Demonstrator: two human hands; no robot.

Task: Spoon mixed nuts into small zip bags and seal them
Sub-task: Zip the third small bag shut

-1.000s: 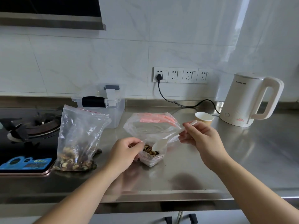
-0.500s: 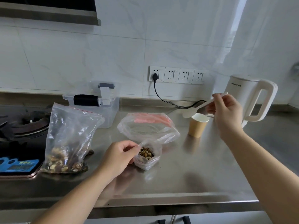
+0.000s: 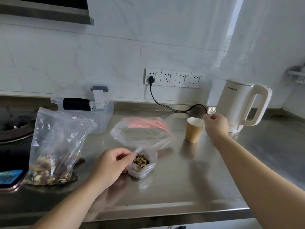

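A small zip bag [image 3: 143,164] stands open on the steel counter [image 3: 181,179] with mixed nuts inside. My left hand [image 3: 110,166] pinches its left rim. A big clear bag of mixed nuts [image 3: 54,149] stands upright at the left. Behind the small bag lies a clear pack of unused zip bags [image 3: 143,131] with pink strips. My right hand [image 3: 215,124] holds the handle of a white plastic spoon [image 3: 211,113], whose bowl sits down in a brown paper cup [image 3: 194,129].
A white electric kettle [image 3: 242,106] stands at the back right, its black cord running to the wall sockets [image 3: 173,78]. A clear lidded box [image 3: 85,106] sits behind the big bag. A gas hob [image 3: 14,129] and a phone [image 3: 9,176] lie at the left.
My right hand has carried the spoon from the small bag over to the paper cup and lowered its bowl into the cup. My left hand stays on the small bag's rim.
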